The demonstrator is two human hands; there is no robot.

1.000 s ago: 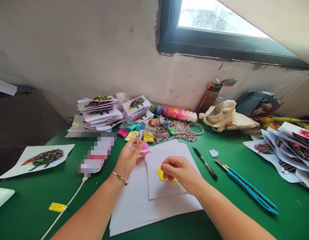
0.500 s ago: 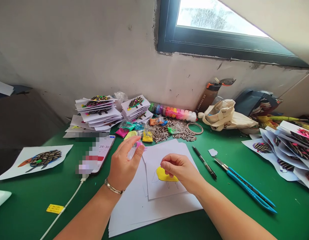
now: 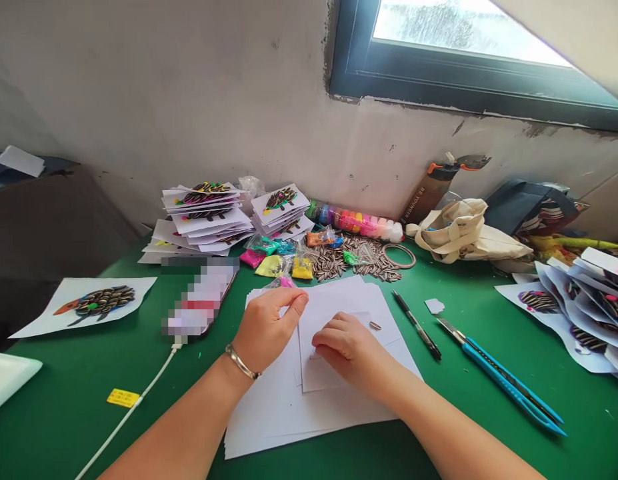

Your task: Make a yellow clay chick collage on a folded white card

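Left hand [image 3: 269,328] and right hand [image 3: 356,357] have nearly closed fingers (what they hold, if anything, I cannot tell), and the right's sideways brush could displace the loose seed [image 3: 375,326] beside it on white paper [image 3: 269,420].

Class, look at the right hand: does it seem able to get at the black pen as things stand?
Probably yes. The pen lies uncovered on the green table, and only a small seed lies between it and the right hand. Whether those fingers hold anything is hidden.
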